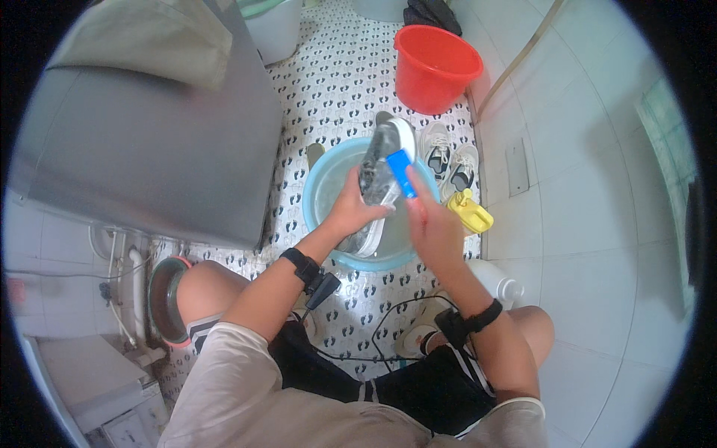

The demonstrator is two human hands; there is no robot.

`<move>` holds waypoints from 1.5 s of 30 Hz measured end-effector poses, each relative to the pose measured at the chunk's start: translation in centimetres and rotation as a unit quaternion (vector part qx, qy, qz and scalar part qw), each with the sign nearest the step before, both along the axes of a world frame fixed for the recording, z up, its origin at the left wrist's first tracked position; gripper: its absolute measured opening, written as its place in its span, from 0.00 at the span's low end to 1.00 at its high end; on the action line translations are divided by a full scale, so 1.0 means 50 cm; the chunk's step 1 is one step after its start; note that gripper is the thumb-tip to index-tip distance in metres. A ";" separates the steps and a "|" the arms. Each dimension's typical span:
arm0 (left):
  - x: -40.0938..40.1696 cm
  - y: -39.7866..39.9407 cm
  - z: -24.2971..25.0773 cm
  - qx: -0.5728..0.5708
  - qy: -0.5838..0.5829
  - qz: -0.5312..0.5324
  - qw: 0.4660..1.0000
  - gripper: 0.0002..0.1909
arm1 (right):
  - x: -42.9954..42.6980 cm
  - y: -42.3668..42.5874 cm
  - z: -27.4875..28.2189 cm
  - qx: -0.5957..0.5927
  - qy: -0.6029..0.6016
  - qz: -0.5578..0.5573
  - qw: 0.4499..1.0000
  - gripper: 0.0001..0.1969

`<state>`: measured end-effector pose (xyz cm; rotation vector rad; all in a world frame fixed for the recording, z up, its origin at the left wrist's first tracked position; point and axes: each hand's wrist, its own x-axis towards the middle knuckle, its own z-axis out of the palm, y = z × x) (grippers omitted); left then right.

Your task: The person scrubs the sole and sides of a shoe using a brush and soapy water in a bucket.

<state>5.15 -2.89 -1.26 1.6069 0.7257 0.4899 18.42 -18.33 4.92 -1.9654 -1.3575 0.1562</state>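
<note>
My left hand [357, 210] grips a wet sneaker [386, 137], dark with a white sole, and holds it tilted over a light blue plastic basin [315, 208]. Suds or a wet sheen cover the shoe's upper. In my right hand [437, 229] is a blue brush [400, 167], its head against the side of the shoe; its bristles are hidden. The right hand looks slightly blurred. Cloudy water [333, 185] stands in the basin below.
Right of the basin are a pair of sneakers [448, 154], a yellow bottle [470, 213] and a white jug [496, 283]. A red bucket [431, 73] stands beyond, by the tiled wall [582, 207]. A grey appliance [151, 151] is at left. Black cables [358, 359] hang near my legs.
</note>
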 end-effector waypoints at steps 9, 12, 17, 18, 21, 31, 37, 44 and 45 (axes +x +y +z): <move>-0.007 -0.018 -0.037 0.308 0.062 -0.087 0.945 0.54 | 0.094 -0.005 0.000 0.065 -0.015 -0.027 0.997 0.24; -0.020 -0.007 -0.033 0.349 0.100 -0.062 0.930 0.53 | 0.048 -0.034 -0.001 0.048 0.028 -0.013 0.998 0.24; -0.033 0.001 -0.018 0.366 0.142 -0.068 0.917 0.53 | 0.026 -0.057 0.011 -0.033 0.050 -0.011 0.998 0.24; -0.031 -0.003 -0.015 0.386 0.151 -0.070 0.907 0.52 | 0.033 -0.056 0.015 -0.033 0.045 -0.007 0.998 0.23; -0.018 -0.010 -0.008 0.450 0.136 -0.090 0.878 0.51 | 0.062 -0.040 -0.003 -0.010 0.019 0.040 0.999 0.22; -0.027 0.013 0.023 0.489 0.158 -0.095 0.852 0.49 | 0.147 -0.066 0.060 -0.147 -0.056 0.058 0.986 0.22; -0.002 -0.023 0.014 0.472 0.133 -0.120 0.863 0.49 | 0.091 -0.038 0.010 -0.112 -0.057 0.123 0.984 0.21; -0.033 0.015 0.016 0.512 0.158 -0.110 0.837 0.51 | 0.151 -0.065 0.059 -0.166 -0.087 0.089 0.978 0.19; -0.026 0.010 0.013 0.514 0.166 -0.112 0.834 0.50 | 0.149 -0.065 0.052 -0.167 -0.088 0.086 0.978 0.19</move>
